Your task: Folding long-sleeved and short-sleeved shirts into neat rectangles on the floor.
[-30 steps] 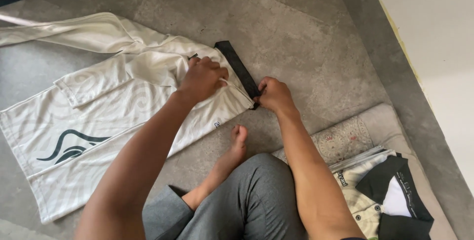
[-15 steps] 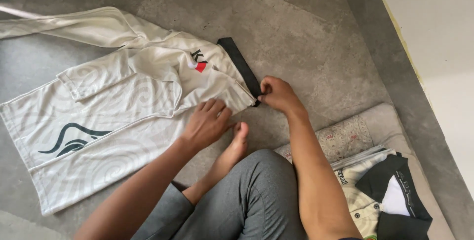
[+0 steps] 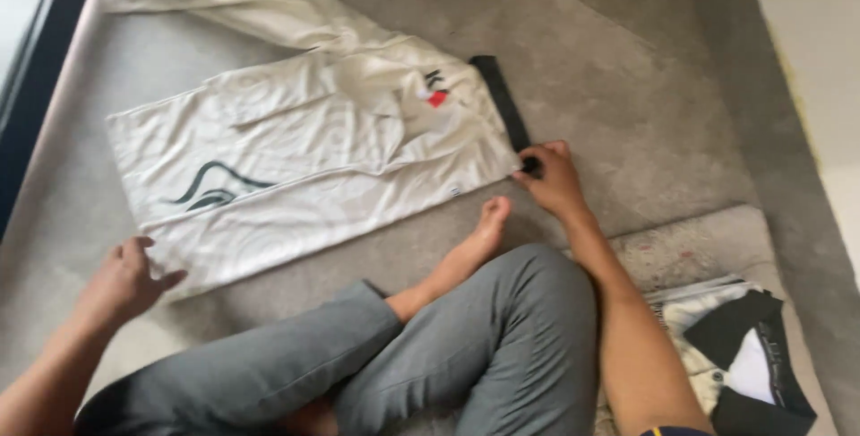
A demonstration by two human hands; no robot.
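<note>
Hands (image 3: 121,282) (image 3: 554,178) apparently pinning jersey (image 3: 305,163); foot (image 3: 488,225) near.

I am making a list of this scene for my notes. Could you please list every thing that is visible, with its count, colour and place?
shirt: one, white with a dark swirl mark and a small red patch, spread flat on the floor
collar band: one, black, at the shirt's right end
floor: one, grey, under everything
mat: one, pale and patterned, lower right
folded clothes: a small pile, black, white and cream, on the mat
trousers: one pair, grey, on the person's crossed legs
bare foot: one, beside the shirt's near edge
left hand: at the shirt's lower left corner
right hand: pinching the collar band's near end
</note>
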